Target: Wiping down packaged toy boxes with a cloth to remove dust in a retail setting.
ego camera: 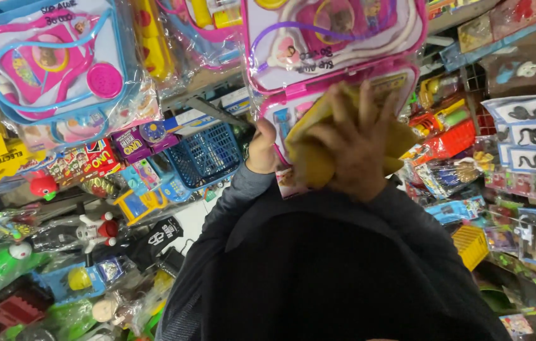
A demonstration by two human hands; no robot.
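Nearest to us, our dark sleeves rose up out of the bottom of the view, both arms lifted toward the hanging toys. Our right hand [356, 142] lay spread, fingers splayed wide, pressing a soft yellow cloth [318, 151] flat against the front of a pink-framed toy doctor set in a clear plastic blister pack [337, 69]; the open palm seemed meant to keep the cloth bearing evenly on the plastic. Our left hand [261, 148] was closed on the lower left edge of that same pack, apparently to steady it, since it hung loose and would swing away under the pressure; how tightly the fingers were curled we could not tell. The pack hung just above and ahead of us, the cloth covering its lower part. Beyond the left hand sat a blue plastic mesh basket [205, 155] on a shelf, with small boxed card games [100, 158] beside it. Farther left hung a blue-framed toy doctor set in clear packaging [47, 63], hooked high so it faced outward. To the right, cards of black toy snakes [533, 126] were racked upright for display.
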